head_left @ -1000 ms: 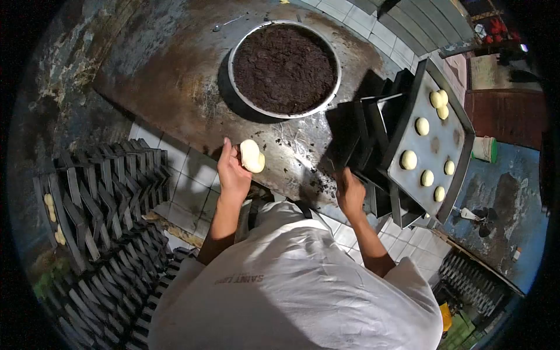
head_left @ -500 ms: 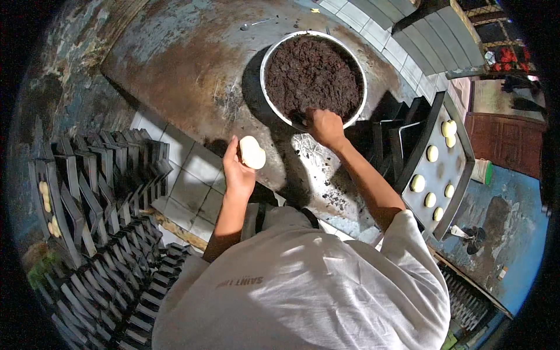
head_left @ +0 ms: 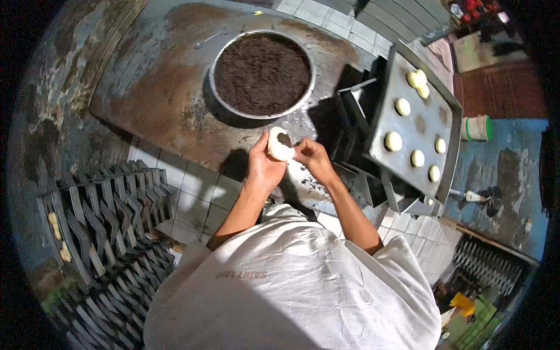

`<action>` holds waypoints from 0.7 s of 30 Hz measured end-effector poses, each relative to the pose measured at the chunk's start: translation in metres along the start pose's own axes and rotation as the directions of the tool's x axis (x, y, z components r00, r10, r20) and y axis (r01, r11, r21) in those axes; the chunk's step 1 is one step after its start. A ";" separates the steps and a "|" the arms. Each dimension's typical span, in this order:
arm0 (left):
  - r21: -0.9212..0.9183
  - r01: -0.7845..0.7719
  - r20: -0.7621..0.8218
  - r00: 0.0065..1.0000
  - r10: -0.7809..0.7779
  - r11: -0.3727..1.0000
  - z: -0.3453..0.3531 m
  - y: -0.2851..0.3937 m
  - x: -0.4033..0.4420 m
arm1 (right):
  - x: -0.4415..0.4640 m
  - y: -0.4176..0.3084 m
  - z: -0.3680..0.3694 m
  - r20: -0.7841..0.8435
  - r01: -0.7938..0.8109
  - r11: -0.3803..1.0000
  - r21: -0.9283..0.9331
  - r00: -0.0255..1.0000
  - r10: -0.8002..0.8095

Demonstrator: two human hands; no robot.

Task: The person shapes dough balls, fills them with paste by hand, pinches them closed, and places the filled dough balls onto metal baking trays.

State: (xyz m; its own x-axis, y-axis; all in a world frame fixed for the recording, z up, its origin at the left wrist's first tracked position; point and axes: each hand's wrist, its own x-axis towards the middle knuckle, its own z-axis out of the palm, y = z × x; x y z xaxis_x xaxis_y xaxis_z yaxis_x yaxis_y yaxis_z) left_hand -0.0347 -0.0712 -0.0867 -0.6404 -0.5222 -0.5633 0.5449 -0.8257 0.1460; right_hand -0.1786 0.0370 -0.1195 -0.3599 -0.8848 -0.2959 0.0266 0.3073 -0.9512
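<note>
My left hand [head_left: 264,166] holds a flattened piece of pale dough [head_left: 280,153] over the near edge of the table. A dark, crumbly lump of filling [head_left: 284,139] sits on the dough. At the dough's right edge, the fingers of my right hand [head_left: 315,160] are pinched together on it. Just beyond both hands stands a wide metal basin [head_left: 313,76] full of the same dark filling [head_left: 259,73].
To the right, a baking tray [head_left: 408,131] with several round dough balls [head_left: 393,141] rests on stacked trays. Many dark metal trays [head_left: 111,216] stand at the left. A spoon [head_left: 208,39] lies on the stained table [head_left: 157,76] behind the basin.
My right hand has left the basin and come to the dough in my left hand. Dark filling now lies on the dough. The view has shifted to the right.
</note>
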 end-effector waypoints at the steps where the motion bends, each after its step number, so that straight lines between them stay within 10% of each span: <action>1: -0.022 0.030 -0.002 1.000 -0.030 0.999 0.002 -0.016 -0.005 | -0.023 0.016 -0.009 -0.053 -0.002 1.000 -0.020 0.999 0.001; 3: -0.041 0.072 -0.025 0.997 -0.073 0.997 -0.001 -0.047 -0.011 | -0.077 0.028 -0.024 -0.107 -0.076 0.963 0.260 0.989 0.107; 9: 0.087 0.088 0.013 0.996 -0.090 0.992 0.022 -0.113 -0.031 | -0.186 0.161 -0.080 -0.318 -0.164 0.943 0.289 0.913 0.256; 10: 0.129 0.113 0.045 0.992 -0.120 0.985 0.026 -0.123 -0.039 | -0.195 0.167 -0.094 -0.380 -0.263 0.954 -0.145 0.905 0.191; 14: 0.156 0.205 0.110 0.969 -0.223 0.966 0.022 -0.161 -0.057 | -0.192 0.154 -0.110 -0.450 -0.039 0.762 -0.646 0.827 -0.339; 16: 0.147 0.253 0.167 0.947 -0.276 0.956 0.014 -0.175 -0.064 | -0.193 0.069 -0.105 -0.443 0.003 0.996 -0.087 0.895 -0.042; 18: 0.210 0.239 0.207 0.937 -0.282 0.948 0.004 -0.187 -0.069 | -0.187 0.040 -0.104 -0.206 0.112 0.910 0.398 0.978 -0.030; 21: 0.303 0.194 0.220 0.938 -0.267 0.933 -0.007 -0.191 -0.069 | -0.198 -0.009 -0.112 0.037 -0.046 0.787 0.616 0.999 0.030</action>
State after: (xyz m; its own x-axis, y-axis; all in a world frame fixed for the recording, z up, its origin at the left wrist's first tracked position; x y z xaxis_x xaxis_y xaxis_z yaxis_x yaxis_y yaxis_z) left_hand -0.0913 0.1238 -0.0814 -0.8653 -0.3165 -0.3887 0.2200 -0.9366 0.2728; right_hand -0.2120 0.2485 -0.0427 -0.3243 -0.8877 -0.3270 0.6116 0.0670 -0.7883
